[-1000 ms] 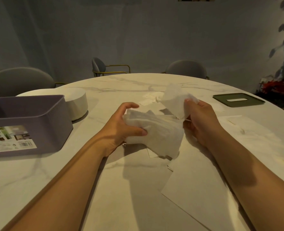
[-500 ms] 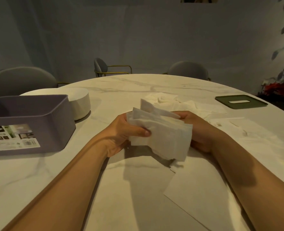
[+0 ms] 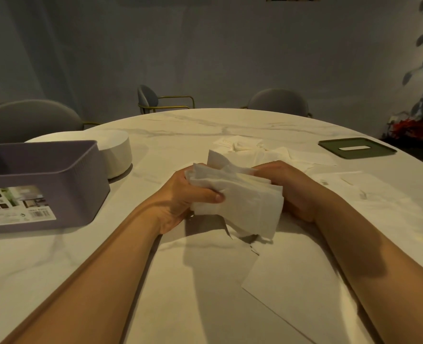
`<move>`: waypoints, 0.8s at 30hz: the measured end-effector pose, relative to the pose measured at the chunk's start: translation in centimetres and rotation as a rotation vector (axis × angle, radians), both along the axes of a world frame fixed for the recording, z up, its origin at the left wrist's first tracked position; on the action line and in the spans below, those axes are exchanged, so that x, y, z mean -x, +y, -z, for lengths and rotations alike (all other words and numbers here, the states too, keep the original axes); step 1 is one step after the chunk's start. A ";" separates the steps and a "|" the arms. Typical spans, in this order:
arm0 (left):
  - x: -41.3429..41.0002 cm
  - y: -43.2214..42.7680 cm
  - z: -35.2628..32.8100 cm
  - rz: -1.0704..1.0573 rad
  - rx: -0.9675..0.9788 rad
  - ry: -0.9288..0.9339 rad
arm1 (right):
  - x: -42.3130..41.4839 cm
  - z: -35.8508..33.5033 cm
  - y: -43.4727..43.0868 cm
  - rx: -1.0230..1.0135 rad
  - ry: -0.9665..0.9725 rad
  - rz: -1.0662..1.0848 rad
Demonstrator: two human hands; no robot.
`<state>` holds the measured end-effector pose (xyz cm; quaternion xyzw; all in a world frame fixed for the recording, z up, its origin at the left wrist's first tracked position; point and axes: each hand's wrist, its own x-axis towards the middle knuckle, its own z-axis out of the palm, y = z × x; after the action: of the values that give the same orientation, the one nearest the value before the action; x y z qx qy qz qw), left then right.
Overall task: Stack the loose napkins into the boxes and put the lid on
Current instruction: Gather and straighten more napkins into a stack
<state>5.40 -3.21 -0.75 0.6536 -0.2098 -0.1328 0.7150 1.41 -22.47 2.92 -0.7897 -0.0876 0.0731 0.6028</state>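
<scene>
- Marble-patterned round table fills a dim room, with grey chairs behind it.
- Far left, the open purple box stands well apart from the hands; its contents are hidden.
- Left hand grips the napkin stack, thumb across its front.
- Right hand, which lifted 1 napkin a second ago, now cups the stack's far side; that sheet has joined the bundle.
- Loose napkins lie beyond the hands, so gathering likely goes on before boxing.
- Green lid lies far right, not yet fitted.
</scene>
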 end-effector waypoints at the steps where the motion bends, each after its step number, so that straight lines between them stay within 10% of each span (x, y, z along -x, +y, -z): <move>1: -0.1 0.1 0.0 -0.012 -0.021 -0.015 | 0.1 -0.1 0.0 -0.021 -0.031 0.055; 7: -0.3 -0.1 0.1 -0.085 -0.111 -0.106 | 0.1 -0.6 0.7 0.139 -0.479 0.119; 24: -0.1 -0.2 0.2 -0.062 -0.176 -0.077 | -0.4 -0.3 1.2 0.009 -0.545 0.194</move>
<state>5.49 -3.43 -0.93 0.7246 -0.2043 -0.1035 0.6501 1.85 -21.31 3.18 -0.7874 -0.1699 -0.1995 0.5579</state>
